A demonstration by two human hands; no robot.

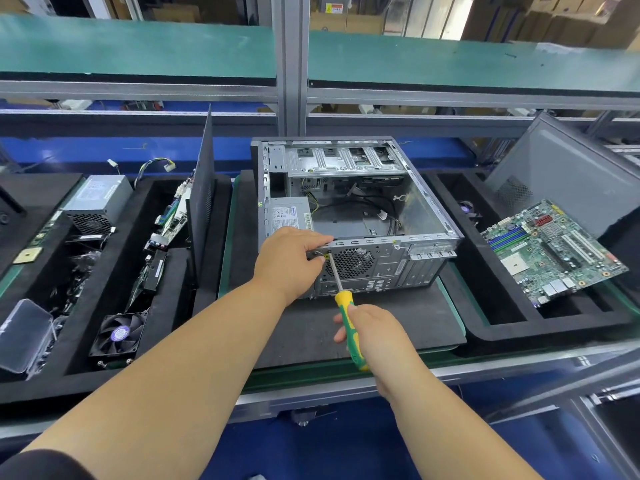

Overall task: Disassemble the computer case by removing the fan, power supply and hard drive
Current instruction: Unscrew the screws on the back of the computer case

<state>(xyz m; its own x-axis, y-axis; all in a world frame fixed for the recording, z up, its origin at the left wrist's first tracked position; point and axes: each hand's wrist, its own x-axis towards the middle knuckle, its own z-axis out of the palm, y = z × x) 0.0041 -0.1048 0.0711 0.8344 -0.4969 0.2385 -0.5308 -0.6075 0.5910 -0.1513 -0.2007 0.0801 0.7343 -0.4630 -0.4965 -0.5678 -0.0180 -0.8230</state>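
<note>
Workbench layout, open computer case (353, 216) at centre of frame.

Case lies on a mat (381, 323), centre; power supply (290, 213) inside it at its left, drive cage (343, 157) at its far end. Left hand (289, 263) rests on the case's near edge; right hand (375, 336) below it holds a screwdriver (346, 306), tip at the near panel. Left tray (166, 306): second power supply (97, 202) upper left, loose fan (119, 336) lower left. Right tray (502, 327): motherboard (554, 251), side panel (568, 168) leaning behind it.
</note>
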